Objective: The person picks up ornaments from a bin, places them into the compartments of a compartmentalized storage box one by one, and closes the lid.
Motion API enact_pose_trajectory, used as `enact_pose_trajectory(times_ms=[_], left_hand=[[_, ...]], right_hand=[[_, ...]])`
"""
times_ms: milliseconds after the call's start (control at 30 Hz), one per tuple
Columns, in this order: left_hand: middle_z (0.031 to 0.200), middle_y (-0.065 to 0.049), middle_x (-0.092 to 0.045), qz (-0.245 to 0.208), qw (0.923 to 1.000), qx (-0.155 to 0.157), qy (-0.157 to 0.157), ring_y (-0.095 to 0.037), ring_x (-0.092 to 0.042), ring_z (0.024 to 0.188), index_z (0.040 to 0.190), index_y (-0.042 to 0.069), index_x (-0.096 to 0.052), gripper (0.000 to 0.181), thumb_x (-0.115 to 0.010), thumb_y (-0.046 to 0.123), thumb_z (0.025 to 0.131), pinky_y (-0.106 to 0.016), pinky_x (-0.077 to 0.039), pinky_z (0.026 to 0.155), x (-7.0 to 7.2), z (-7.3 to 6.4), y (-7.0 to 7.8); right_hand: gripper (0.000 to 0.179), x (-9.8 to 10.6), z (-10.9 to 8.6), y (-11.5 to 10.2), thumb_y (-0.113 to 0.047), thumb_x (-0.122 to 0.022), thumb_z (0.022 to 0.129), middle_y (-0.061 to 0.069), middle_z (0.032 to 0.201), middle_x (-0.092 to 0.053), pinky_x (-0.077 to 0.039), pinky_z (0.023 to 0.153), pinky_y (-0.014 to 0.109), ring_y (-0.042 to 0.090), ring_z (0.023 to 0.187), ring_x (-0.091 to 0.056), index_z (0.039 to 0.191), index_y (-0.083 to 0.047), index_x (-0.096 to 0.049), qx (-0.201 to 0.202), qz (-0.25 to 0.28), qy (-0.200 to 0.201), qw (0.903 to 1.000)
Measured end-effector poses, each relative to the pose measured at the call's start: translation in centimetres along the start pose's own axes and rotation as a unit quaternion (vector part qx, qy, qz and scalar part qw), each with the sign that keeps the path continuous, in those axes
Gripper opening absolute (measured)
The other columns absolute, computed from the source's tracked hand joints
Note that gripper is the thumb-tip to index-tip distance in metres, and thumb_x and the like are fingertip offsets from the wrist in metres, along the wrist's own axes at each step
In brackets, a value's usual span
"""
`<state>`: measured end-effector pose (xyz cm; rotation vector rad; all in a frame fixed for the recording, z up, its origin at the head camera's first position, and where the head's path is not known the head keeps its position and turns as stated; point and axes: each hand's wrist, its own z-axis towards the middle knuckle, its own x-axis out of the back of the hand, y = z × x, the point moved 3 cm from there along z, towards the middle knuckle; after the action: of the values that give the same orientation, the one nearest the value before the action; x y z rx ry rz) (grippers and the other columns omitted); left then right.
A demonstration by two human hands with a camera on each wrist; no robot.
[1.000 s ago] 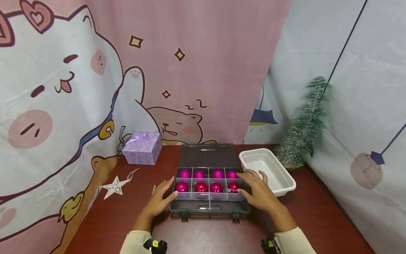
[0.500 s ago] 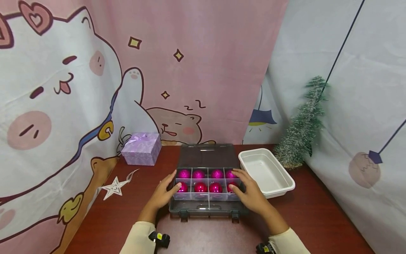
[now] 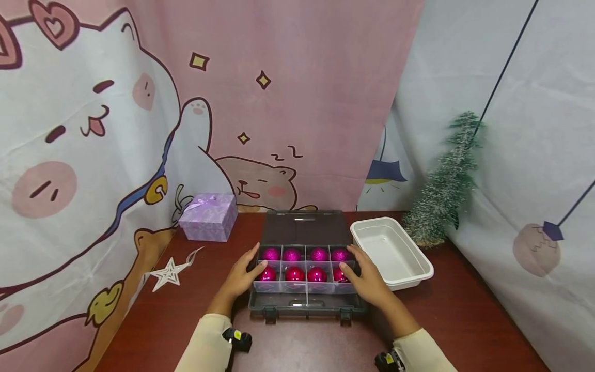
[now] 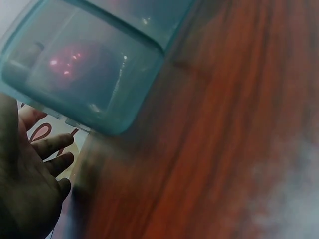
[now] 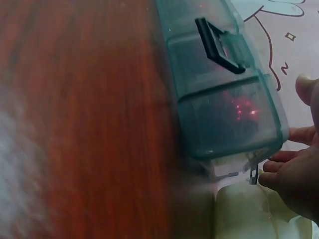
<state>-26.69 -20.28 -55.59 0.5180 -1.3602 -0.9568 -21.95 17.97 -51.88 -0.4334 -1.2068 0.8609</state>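
A grey see-through plastic box (image 3: 307, 311) stands with its lid (image 3: 304, 230) folded back. Inside it sits a clear divided tray (image 3: 294, 288) of Christmas baubles, with glittery magenta baubles (image 3: 292, 254) in the back row and shiny red-pink baubles (image 3: 295, 274) in front. My left hand (image 3: 239, 279) lies along the left side, thumb over the corner bauble. Opposite it, my right hand (image 3: 369, 279) lies at the right side, its thumb overlapping the front corner bauble. In the right wrist view, the fingers (image 5: 286, 167) reach the box's end. Both hands have extended fingers.
To the right is a white plastic tub (image 3: 395, 253), with a small frosted artificial tree (image 3: 439, 191) behind it. A lilac gift box (image 3: 208, 218) and a white star ornament (image 3: 168, 274) sit on the left of the dark red table (image 3: 465, 310).
Both hands have moved inward, closer about the box's sides. The left thumb has shifted up and right over its corner bauble; the right hand has moved left. The box and baubles have stayed put.
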Motion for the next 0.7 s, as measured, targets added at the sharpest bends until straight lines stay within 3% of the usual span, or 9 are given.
enact_pose_trajectory(times_ms=[400, 700], left_hand=[[0.175, -0.023, -0.039, 0.004, 0.9999, 0.012, -0.004, -0.048, -0.034, 0.164, 0.171, 0.012, -0.037, 0.077, -0.068, 0.040, 0.106, -0.071, -0.025, 0.132, -0.4, 1.2, -0.5], [0.177, -0.017, -0.037, -0.022, 0.9995, 0.021, -0.003, -0.051, -0.025, 0.166, 0.172, 0.015, -0.036, 0.076, -0.066, 0.040, 0.107, -0.075, -0.014, 0.133, -0.6, 1.7, -0.7]], right_hand=[[0.065, -0.2, 1.6, 1.7, -0.031, -0.064, 0.111, 0.033, 0.170, -0.039, -0.030, 0.128, 0.074, 0.055, 0.159, -0.037, 0.163, 0.003, -0.043, -0.025, -0.002, -0.013, 0.9996], [0.067, -1.0, 2.9, 3.0, -0.036, -0.055, 0.114, 0.034, 0.171, -0.037, -0.023, 0.133, 0.069, 0.053, 0.163, -0.031, 0.164, 0.007, -0.039, -0.065, 0.019, -0.022, 0.9975]])
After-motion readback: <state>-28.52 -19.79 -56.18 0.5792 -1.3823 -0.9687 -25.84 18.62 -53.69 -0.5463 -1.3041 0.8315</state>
